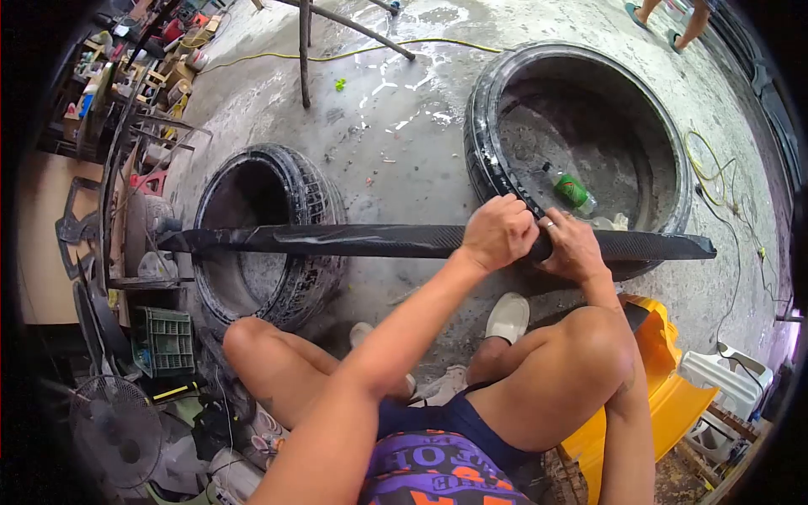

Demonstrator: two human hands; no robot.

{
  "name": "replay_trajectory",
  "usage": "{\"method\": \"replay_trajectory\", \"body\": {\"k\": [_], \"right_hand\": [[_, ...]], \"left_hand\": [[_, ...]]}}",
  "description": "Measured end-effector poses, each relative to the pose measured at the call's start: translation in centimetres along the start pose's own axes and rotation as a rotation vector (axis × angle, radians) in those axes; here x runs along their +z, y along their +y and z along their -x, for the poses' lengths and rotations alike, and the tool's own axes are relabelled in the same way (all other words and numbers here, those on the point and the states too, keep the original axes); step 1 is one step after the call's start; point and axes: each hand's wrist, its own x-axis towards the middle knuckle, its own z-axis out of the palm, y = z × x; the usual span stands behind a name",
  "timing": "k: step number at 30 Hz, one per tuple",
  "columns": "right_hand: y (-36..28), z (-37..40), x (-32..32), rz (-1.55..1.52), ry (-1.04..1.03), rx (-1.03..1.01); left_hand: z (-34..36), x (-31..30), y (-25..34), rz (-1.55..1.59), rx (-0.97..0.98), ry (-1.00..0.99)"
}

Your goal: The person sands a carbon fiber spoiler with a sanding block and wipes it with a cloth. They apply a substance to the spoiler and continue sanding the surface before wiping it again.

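A long black strip with a carbon-fibre weave (pixel 379 240) lies across two tires. Its left part rests over the smaller tire (pixel 316 202), its right part over the near rim of the larger tire (pixel 480 143). My left hand (pixel 502 231) is closed in a fist on the strip, right of its middle; whatever its fingers pinch is hidden. Close beside it, my right hand (pixel 572 246), with a ring on one finger, wraps round the strip, thumb on the near side. A green-labelled plastic bottle (pixel 572 190) lies inside the larger tire, beyond my hands.
A yellow plastic piece (pixel 656 337) and an overturned white stool (pixel 728 374) sit at the right. At the left are a fan (pixel 116 429), a green crate (pixel 164 341) and cluttered shelves. A yellow hose (pixel 337 57) crosses the wet floor. Another person's legs (pixel 692 29) show top right.
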Motion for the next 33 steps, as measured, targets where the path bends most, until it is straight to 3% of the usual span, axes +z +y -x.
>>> {"method": "replay_trajectory", "body": {"k": [2, 6, 9, 13, 16, 20, 23, 26, 28, 30, 33], "right_hand": [[-0.4, 0.3, 0.0, 0.005, 0.015, 0.027], [-0.7, 0.1, -0.2, -0.010, 0.036, 0.066], [-1.2, -0.1, -0.6, 0.010, 0.008, 0.091], [-0.5, -0.3, 0.6, 0.055, -0.008, 0.105], [-0.8, 0.0, 0.3, 0.064, 0.079, 0.062], [-0.9, 0.0, 0.2, 0.098, 0.028, 0.083], [-1.4, -0.3, -0.5, 0.078, -0.028, 0.105], [-0.9, -0.1, 0.4, 0.123, -0.002, 0.095], [-0.3, -0.1, 1.1, 0.051, 0.016, 0.078], [-0.6, -0.1, 0.4, 0.090, 0.033, 0.051], [-1.0, -0.2, 0.1, 0.063, 0.020, 0.060]], "left_hand": [[2.1, -3.3, -2.0, 0.021, -0.005, -0.108], [7.5, -13.4, -6.8, -0.324, -0.197, -0.246], [5.7, -9.8, -5.1, -0.154, -0.087, -0.211], [0.3, 1.4, 0.6, 0.008, 0.082, -0.104], [1.8, -1.7, -1.3, 0.004, 0.167, -0.133], [6.3, -11.7, -5.7, -0.257, 0.007, -0.246], [5.2, -8.7, -4.4, -0.146, 0.007, -0.264], [1.0, -0.3, 0.1, -0.061, 0.222, -0.210], [0.0, 2.1, 0.9, 0.003, 0.208, -0.163], [2.6, -1.8, -1.7, 0.006, 0.224, -0.265], [6.3, -10.5, -6.2, -0.065, 0.029, -0.296]]}}
